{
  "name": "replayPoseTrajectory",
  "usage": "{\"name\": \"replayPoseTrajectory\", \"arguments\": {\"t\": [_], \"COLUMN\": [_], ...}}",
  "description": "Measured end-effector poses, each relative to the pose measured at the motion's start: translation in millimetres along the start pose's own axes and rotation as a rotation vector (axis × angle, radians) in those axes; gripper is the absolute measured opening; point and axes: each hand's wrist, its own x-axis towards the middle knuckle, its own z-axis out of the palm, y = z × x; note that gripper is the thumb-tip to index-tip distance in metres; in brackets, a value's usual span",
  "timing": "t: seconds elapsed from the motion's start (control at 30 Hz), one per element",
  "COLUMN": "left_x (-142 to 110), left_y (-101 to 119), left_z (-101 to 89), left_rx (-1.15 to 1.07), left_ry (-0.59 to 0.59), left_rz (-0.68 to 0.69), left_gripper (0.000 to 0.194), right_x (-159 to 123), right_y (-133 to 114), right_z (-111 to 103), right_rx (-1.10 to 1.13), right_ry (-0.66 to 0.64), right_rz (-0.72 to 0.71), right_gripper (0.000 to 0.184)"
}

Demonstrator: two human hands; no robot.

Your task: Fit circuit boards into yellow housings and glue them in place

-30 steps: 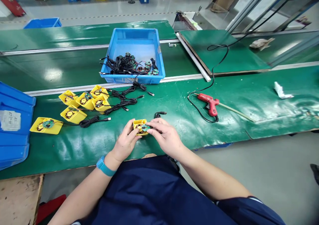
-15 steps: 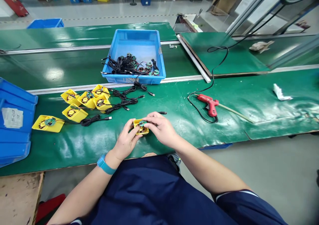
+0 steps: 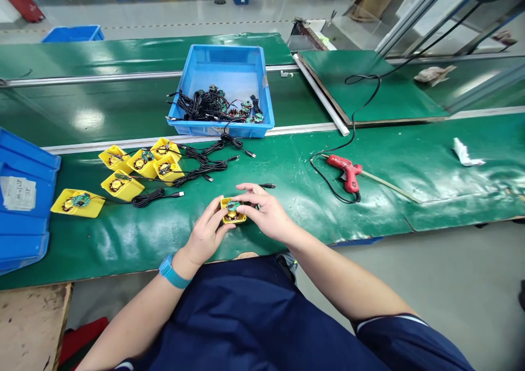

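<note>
A small yellow plastic housing (image 3: 232,212) with a green circuit board and copper coil inside rests on the green mat near the table's front edge. My left hand (image 3: 206,235) grips its left side with curled fingers. My right hand (image 3: 262,213) holds its right side, fingertips pressing on the circuit board. A black cable with a USB plug (image 3: 266,185) runs out from behind my right hand.
Several yellow housings (image 3: 139,168) with boards and black cables lie at left. A blue bin (image 3: 223,89) of cabled boards stands behind them. A red glue gun (image 3: 345,171) lies at right. Blue bins (image 3: 20,201) stand at far left. A white scrap (image 3: 465,153) lies far right.
Both hands with the yellow housing shifted slightly away from me on the mat. The right fingers moved over the top of the board.
</note>
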Motion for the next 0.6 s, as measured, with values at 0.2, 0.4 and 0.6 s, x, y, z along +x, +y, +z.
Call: {"name": "replayPoseTrajectory", "arguments": {"t": [0.2, 0.4, 0.6], "left_x": [-1, -4, -5], "left_y": [-1, -4, -8], "left_z": [0.5, 0.7, -2.9], "left_rx": [-0.001, 0.053, 0.058], "left_ry": [0.008, -0.023, -0.084], "left_rz": [0.001, 0.072, 0.092], "left_gripper": [0.055, 0.06, 0.053], "right_x": [2, 2, -10], "right_y": [3, 2, 0], "right_z": [0, 7, 8], "right_rx": [0.159, 0.145, 0.193], "right_ry": [-0.006, 0.042, 0.095], "right_rz": [0.074, 0.085, 0.035], "right_gripper": [0.023, 0.021, 0.022]}}
